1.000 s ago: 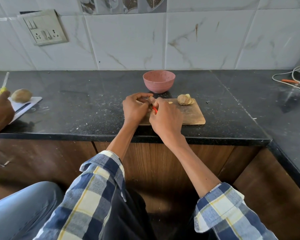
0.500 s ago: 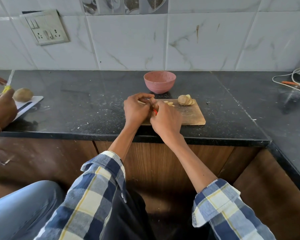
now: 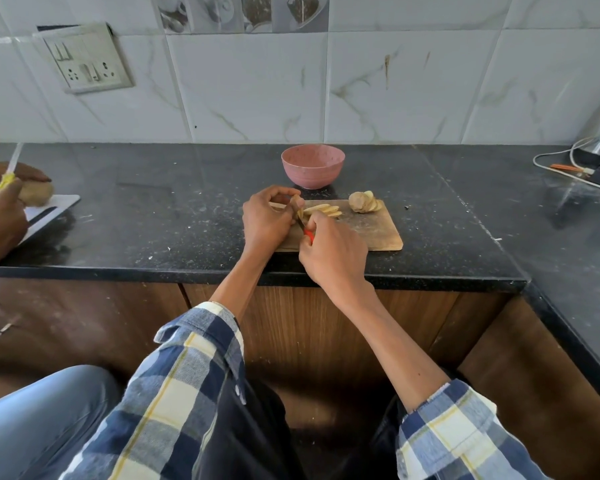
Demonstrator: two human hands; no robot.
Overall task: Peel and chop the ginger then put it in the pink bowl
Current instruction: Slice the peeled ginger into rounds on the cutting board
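A wooden chopping board (image 3: 374,233) lies on the black counter, with the pink bowl (image 3: 312,165) just behind it. My left hand (image 3: 265,220) pinches a small piece of ginger (image 3: 296,202) over the board's left end. My right hand (image 3: 333,251) grips a red-handled knife (image 3: 308,233), its blade against that piece. Pale ginger slices (image 3: 324,211) lie in a row beside the blade. A larger ginger chunk (image 3: 362,202), partly sliced, sits at the board's far right corner. The bowl's inside looks empty.
At the far left another person's hands (image 3: 0,209) hold a potato and a yellow-handled knife over a white board (image 3: 49,211). A wall socket (image 3: 85,58) is at upper left. Cables and an appliance (image 3: 589,161) sit at the right. The counter turns toward me on the right.
More ginger slices now lie on the board beside the knife. The other person's second hand has come onto the potato at the left.
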